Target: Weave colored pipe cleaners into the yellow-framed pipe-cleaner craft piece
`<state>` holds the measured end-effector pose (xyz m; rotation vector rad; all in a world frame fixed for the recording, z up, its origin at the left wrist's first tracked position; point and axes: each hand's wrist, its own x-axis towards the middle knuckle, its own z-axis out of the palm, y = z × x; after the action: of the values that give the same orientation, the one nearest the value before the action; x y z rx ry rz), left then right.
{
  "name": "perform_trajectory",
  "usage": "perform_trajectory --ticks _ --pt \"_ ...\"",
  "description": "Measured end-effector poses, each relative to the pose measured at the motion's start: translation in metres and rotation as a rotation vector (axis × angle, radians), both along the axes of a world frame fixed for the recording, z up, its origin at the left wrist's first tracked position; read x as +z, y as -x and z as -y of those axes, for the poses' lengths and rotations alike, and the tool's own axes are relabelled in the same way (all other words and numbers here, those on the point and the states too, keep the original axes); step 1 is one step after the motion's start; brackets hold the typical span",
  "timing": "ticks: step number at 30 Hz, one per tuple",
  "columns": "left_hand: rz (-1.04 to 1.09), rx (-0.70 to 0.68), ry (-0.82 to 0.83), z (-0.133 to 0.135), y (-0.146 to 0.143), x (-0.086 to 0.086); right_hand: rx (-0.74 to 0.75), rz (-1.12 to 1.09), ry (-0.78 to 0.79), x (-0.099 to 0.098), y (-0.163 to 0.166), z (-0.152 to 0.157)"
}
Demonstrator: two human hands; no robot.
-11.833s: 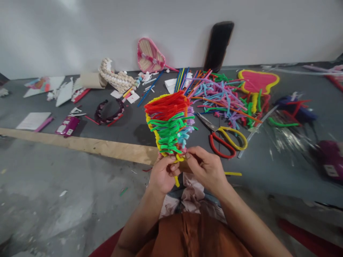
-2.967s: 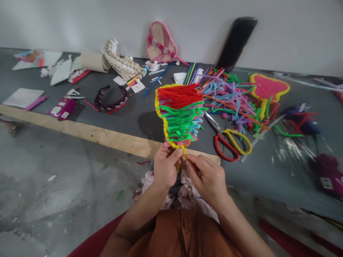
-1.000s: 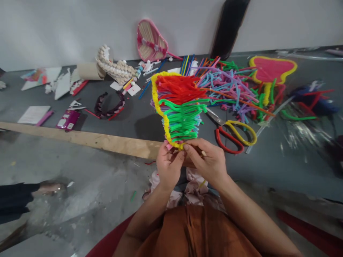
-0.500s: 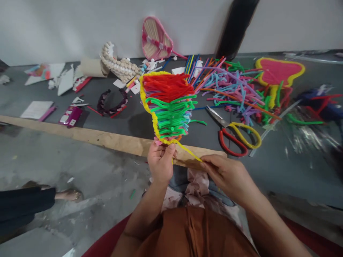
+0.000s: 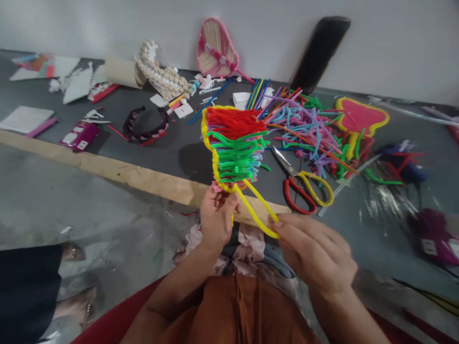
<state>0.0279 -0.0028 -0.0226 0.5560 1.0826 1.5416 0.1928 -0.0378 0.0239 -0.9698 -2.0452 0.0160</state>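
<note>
My left hand (image 5: pixel 218 215) is closed on the lower end of a pipe-cleaner craft piece (image 5: pixel 236 150). Rows of red and green fuzzy stems cover its face, and a twisted yellow edging runs down its left side. From its lower end a yellow pipe cleaner (image 5: pixel 255 216) extends to my right hand (image 5: pixel 311 246), which pinches it. This strand is bent in a loop, its free tip pointing back up toward the craft piece. Scissors (image 5: pixel 293 173) with one red and one yellow handle lie open on the table just right of the piece.
Behind the scissors spreads a heap of coloured pipe cleaners (image 5: pixel 304 124). A pink-and-yellow shape (image 5: pixel 362 114) lies at right. A pink fan-like piece (image 5: pixel 217 50) and a black phone-like slab (image 5: pixel 320 52) lean on the wall. A dark headband (image 5: pixel 131 125) lies left. Another person's legs (image 5: pixel 30 286) stand lower left.
My right hand has moved slightly right and down. The yellow pipe cleaner, earlier pulled nearly straight, now bends in a loop. The whole view has shifted and tilted a little.
</note>
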Motion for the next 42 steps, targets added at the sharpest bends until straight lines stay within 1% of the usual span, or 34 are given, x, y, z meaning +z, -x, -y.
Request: perform_trajectory --ticks 3,6,8,13,15,19,22,27,29,33,35,38,40,42 --pt "-0.003 -0.008 -0.019 0.003 0.001 0.000 0.065 0.031 -0.026 0.002 0.004 -0.001" --pt "-0.028 0.013 -0.019 0.004 0.004 -0.004 0.055 0.036 -0.017 0.006 0.003 -0.001" --pt "-0.057 0.003 -0.025 0.004 0.005 -0.007 0.048 0.055 0.007 0.010 0.003 -0.003" --pt "-0.100 -0.014 0.002 0.008 0.006 -0.011 0.097 0.148 0.067 0.024 0.002 -0.023" --pt "-0.086 -0.047 -0.001 0.009 0.006 -0.010 0.092 0.205 0.125 0.031 0.001 -0.035" --pt "-0.051 -0.148 0.014 0.011 0.003 -0.004 -0.006 0.274 0.165 0.038 0.000 -0.060" --pt "-0.024 -0.167 0.045 0.013 0.000 0.002 -0.023 0.318 0.202 0.036 0.002 -0.072" --pt "0.084 -0.147 0.124 0.011 -0.002 0.013 0.041 0.444 0.267 0.028 0.009 -0.074" --pt "0.145 -0.146 0.163 0.008 0.001 0.017 0.024 0.387 0.270 0.025 0.009 -0.069" --pt "0.259 -0.120 0.246 0.005 0.007 0.024 -0.087 -0.003 0.329 0.011 0.009 -0.054" --pt "0.284 -0.113 0.271 0.005 0.008 0.026 -0.090 -0.144 0.385 0.000 0.014 -0.046" --pt "0.285 -0.124 0.258 0.007 0.009 0.027 -0.013 -0.228 0.486 -0.019 0.031 -0.038" --pt "0.273 -0.135 0.236 0.008 0.008 0.026 -0.017 -0.286 0.528 -0.028 0.042 -0.036" --pt "0.265 -0.139 0.225 0.010 0.008 0.024 -0.038 -0.337 0.558 -0.031 0.050 -0.036"
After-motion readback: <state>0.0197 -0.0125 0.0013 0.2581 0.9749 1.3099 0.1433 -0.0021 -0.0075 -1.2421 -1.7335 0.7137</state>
